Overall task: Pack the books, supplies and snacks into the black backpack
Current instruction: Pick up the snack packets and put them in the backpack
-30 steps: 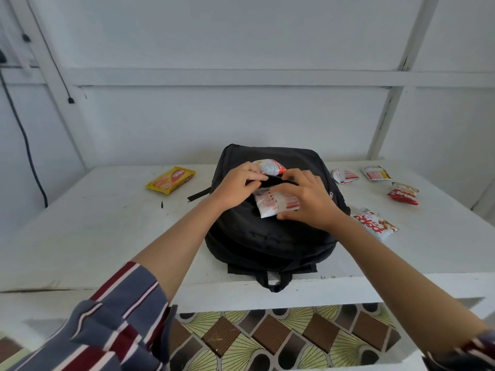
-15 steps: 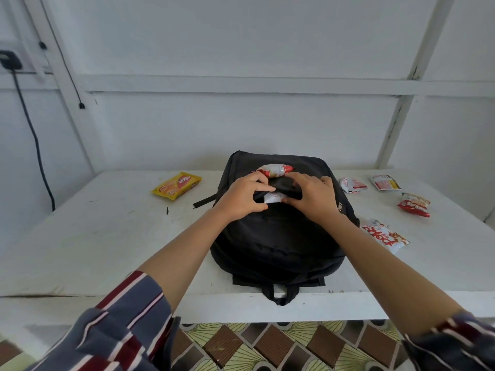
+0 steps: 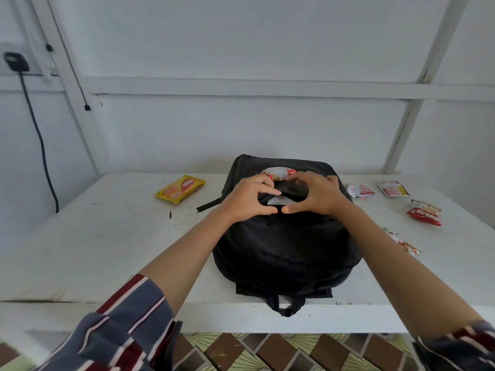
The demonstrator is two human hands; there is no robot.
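Backpack [image 3: 284, 250]: I'm gripping its pocket opening.
Left hand [image 3: 249, 199]: pinching the pocket edge.
Right hand [image 3: 313, 195]: curling round the flap.

The backpack [image 3: 284, 253] was matt black woven cloth, soft and creased, with a flat webbing strap [image 3: 209, 206]. The packet [image 3: 278, 173] on top of it was crinkled glossy film. The yellow packet [image 3: 180, 189] was shiny plastic film too, as was the red packet [image 3: 424, 212]. The tabletop [image 3: 107, 236] was matt white paint, scuffed and stained, with a dark crack along its front edge. The wall [image 3: 241, 129] was matt white painted board. The sleeve [image 3: 120, 330] was striped woven cloth. The floor [image 3: 227, 352] tiles looked smooth.
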